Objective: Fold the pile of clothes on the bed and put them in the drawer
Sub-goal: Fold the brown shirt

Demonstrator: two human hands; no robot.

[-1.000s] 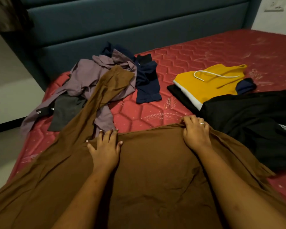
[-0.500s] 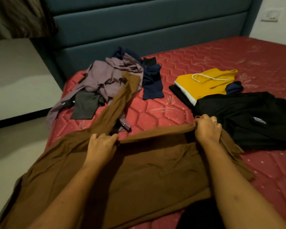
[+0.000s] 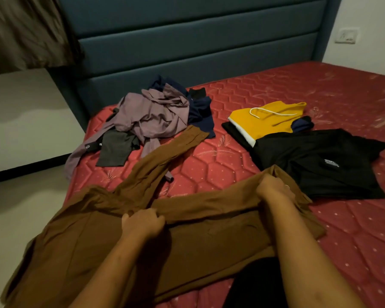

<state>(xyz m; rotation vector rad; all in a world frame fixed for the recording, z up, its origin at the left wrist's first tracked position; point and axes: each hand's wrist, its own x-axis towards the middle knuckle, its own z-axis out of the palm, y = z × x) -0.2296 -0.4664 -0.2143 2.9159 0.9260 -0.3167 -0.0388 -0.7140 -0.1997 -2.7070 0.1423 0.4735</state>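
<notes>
- Nearest, the brown garment [image 3: 111, 247] drapes the bed's [image 3: 353, 230] 6 o'clock edge.
- Left hand [image 3: 142, 223] and right hand [image 3: 273, 185] each bunch its folded top edge in a closed fist.
- At 2 o'clock lies black clothing [image 3: 320, 161], a yellow piece [image 3: 267, 121] beyond.
- Farthest, at 11 o'clock, the unfolded pile [image 3: 156, 116].

Bare red mattress [image 3: 220, 165] is lying open at my twelve o'clock; the unfolded pile [image 3: 156, 116] is crowding eleven, the black garment [image 3: 316, 161] blocking two.
</notes>
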